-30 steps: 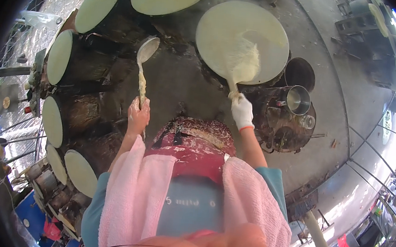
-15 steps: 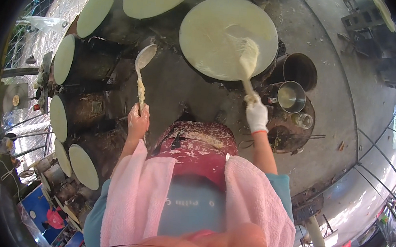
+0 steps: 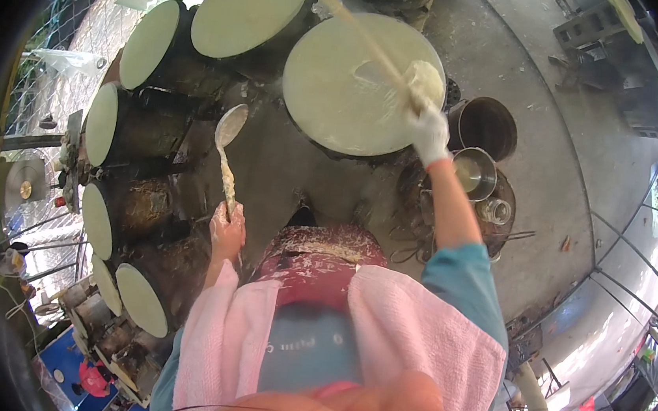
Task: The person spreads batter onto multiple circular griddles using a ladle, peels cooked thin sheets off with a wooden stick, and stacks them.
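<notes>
My left hand (image 3: 228, 229) is bare and smeared with batter, wrapped round the handle of a ladle (image 3: 232, 121) whose bowl points up and away from me. My right hand (image 3: 431, 132), in a white glove, grips a long wooden tool (image 3: 361, 38) over the right side of a large round griddle (image 3: 319, 98). The tool's handle slants up across the griddle to the far left. A lump of pale batter (image 3: 424, 78) lies at the tool's lower end on the griddle, partly hidden by my hand. Thin pale batter streaks show on the surface.
More round griddles (image 3: 249, 11) on dark stands (image 3: 143, 207) curve along my left and far side. At my right are a dark pot (image 3: 485, 125), a metal pot (image 3: 477, 172) and a glass jar (image 3: 495, 210). A wire fence (image 3: 55, 44) stands left; a cooking stand (image 3: 633, 92) at far right.
My right hand has moved up and forward onto the griddle's right side, and the tool has swung so its handle points across to the far left. My left hand still holds the ladle, slightly lower in view.
</notes>
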Demonstrator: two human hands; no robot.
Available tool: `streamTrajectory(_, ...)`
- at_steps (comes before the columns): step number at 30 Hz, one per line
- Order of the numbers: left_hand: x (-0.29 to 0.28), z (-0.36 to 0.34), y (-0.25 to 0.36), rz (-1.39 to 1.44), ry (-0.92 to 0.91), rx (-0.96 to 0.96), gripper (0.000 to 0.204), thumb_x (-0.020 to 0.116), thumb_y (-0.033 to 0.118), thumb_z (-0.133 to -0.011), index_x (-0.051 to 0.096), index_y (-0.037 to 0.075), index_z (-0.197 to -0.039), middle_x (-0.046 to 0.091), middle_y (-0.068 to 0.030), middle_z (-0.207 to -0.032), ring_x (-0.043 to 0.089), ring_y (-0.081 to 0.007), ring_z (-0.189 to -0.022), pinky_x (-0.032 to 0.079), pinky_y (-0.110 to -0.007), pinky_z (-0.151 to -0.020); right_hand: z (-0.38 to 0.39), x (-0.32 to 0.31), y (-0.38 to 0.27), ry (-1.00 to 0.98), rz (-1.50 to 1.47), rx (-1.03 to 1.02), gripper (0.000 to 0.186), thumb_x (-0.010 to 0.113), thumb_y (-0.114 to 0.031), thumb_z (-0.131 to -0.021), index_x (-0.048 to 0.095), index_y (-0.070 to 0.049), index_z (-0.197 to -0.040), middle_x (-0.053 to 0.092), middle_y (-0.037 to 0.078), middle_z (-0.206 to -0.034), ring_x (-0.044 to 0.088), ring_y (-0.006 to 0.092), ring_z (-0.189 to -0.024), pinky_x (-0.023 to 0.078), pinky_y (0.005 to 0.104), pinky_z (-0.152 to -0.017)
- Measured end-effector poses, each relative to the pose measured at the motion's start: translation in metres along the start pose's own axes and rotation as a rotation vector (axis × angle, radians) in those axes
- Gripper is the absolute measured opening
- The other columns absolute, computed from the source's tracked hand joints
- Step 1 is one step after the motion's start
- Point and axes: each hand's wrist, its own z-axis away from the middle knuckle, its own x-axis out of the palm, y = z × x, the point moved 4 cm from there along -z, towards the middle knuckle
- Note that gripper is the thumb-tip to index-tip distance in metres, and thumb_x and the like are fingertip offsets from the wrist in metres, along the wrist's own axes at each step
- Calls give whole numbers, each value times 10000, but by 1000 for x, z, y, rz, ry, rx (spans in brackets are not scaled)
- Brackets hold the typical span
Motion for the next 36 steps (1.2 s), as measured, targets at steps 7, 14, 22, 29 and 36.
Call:
streamTrajectory(7,27,-10,28,99,-101,61,154,528,161,-920,522,30,-839,474,-10,-577,405,-84,-361,293,-230,-327,159,55,70,126,-1020,598,344,591,-205,-905,573,-142,-1243,544,-52,-695,437,42,-501,350,200,-442)
streamTrajectory(14,37,-11,39,83,-168,161,182,517,163,-919,502,19,-809,465,-20,-547,405,-93,-340,284,-243,-326,157,33,78,99,-1184,599,333,562,-91,-909,560,-42,-1238,603,-39,-897,522,23,-717,445,167,-640)
streamTrajectory(22,47,-48,52,35,-230,206,203,521,187,-916,495,18,-807,479,-37,-565,425,-107,-343,333,-255,-337,134,30,34,-126,-963,488,354,566,-66,-902,534,20,-1245,599,4,-986,536,63,-840,438,187,-803)
streamTrajectory(29,130,-165,118,-87,-416,488,271,513,215,-884,473,20,-699,469,-42,-504,431,-142,-382,348,-305,-411,146,45,25,-183,-847,384,355,555,-92,-906,541,6,-1247,565,-34,-914,485,29,-696,420,162,-614)
streamTrajectory(36,198,-197,106,-22,-731,276,202,526,181,-866,488,6,-772,511,-93,-650,524,-153,-559,424,-325,-449,227,98,-16,262,-734,554,438,621,-159,-887,507,-16,-1285,621,32,-1025,561,69,-796,477,210,-708)
